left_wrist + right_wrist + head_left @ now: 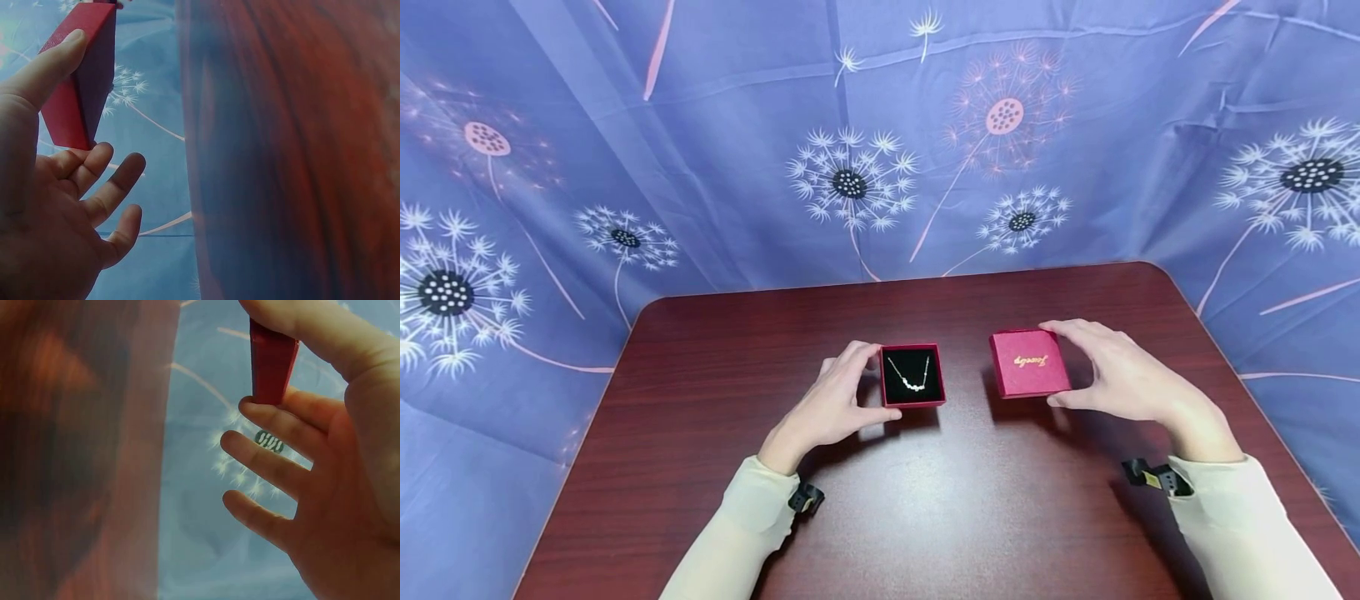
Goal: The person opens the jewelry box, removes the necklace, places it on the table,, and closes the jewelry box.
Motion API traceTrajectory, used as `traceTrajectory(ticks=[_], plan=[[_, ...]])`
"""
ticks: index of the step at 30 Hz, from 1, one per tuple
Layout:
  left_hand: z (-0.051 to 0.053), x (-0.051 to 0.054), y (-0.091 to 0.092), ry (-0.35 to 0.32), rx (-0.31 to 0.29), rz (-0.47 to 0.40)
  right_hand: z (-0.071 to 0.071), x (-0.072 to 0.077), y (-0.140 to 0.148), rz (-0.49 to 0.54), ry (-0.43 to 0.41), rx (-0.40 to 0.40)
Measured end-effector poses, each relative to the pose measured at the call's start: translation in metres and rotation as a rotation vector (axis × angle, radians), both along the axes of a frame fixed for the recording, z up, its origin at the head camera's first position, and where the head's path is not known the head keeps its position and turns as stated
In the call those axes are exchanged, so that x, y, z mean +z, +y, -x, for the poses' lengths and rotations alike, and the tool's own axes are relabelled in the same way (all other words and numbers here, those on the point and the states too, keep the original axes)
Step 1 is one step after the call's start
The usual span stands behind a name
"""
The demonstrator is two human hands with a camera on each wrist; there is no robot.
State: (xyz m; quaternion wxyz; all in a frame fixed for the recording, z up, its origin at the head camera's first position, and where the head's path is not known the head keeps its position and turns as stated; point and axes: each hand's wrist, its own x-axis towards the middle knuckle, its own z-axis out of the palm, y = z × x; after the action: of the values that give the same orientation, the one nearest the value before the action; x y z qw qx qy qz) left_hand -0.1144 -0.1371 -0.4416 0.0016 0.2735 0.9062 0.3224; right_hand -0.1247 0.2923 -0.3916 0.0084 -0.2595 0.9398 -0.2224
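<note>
My left hand (827,404) grips a small red jewelry box base (912,405) between thumb and fingers, its open top facing up. On the black insert lies a silver-coloured necklace (914,386) with a row of small bright pieces. To the right, my right hand (1120,375) pinches the red box lid (1028,379) by its near and far edges; gold lettering shows on its top. Base and lid are apart. In the left wrist view the thumb presses one side of the box base (97,81). The right wrist view shows the lid (272,365) between thumb and fingers.
Both hands are over a dark reddish-brown wooden table (700,467) with rounded far corners. A blue cloth (737,183) with a dandelion print hangs behind and along the sides. Black straps (807,497) sit at both wrists, by the pale sleeves.
</note>
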Motion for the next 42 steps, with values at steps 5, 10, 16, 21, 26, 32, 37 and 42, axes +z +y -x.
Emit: traceTrajectory(ticks=[5, 10, 16, 21, 26, 32, 37, 42], plan=[[0.000, 0.000, -0.001, -0.005, 0.003, 0.000, 0.001, -0.011, 0.015, -0.032, 0.011, 0.007], [0.000, 0.000, -0.001, -0.003, 0.003, -0.007, 0.002, -0.021, 0.028, -0.051, -0.007, -0.004], [0.000, 0.000, 0.000, -0.007, 0.003, -0.003, 0.003, -0.034, 0.038, -0.079, -0.012, -0.026], [0.000, 0.001, 0.000, -0.015, 0.002, -0.004, 0.004, -0.041, 0.042, -0.105, -0.031, -0.038], [-0.001, 0.002, 0.000, -0.022, 0.006, -0.001, 0.003, -0.044, 0.043, -0.118, -0.049, -0.041], [0.000, 0.001, 0.000, -0.017, 0.007, -0.002, 0.003, -0.047, 0.044, -0.128, -0.059, -0.040], [0.000, 0.000, 0.000, -0.017, 0.009, 0.001, 0.003, -0.049, 0.044, -0.138, -0.074, -0.041], [0.000, 0.000, 0.000, -0.022, 0.009, -0.004, 0.004, -0.048, 0.043, -0.142, -0.100, -0.048]])
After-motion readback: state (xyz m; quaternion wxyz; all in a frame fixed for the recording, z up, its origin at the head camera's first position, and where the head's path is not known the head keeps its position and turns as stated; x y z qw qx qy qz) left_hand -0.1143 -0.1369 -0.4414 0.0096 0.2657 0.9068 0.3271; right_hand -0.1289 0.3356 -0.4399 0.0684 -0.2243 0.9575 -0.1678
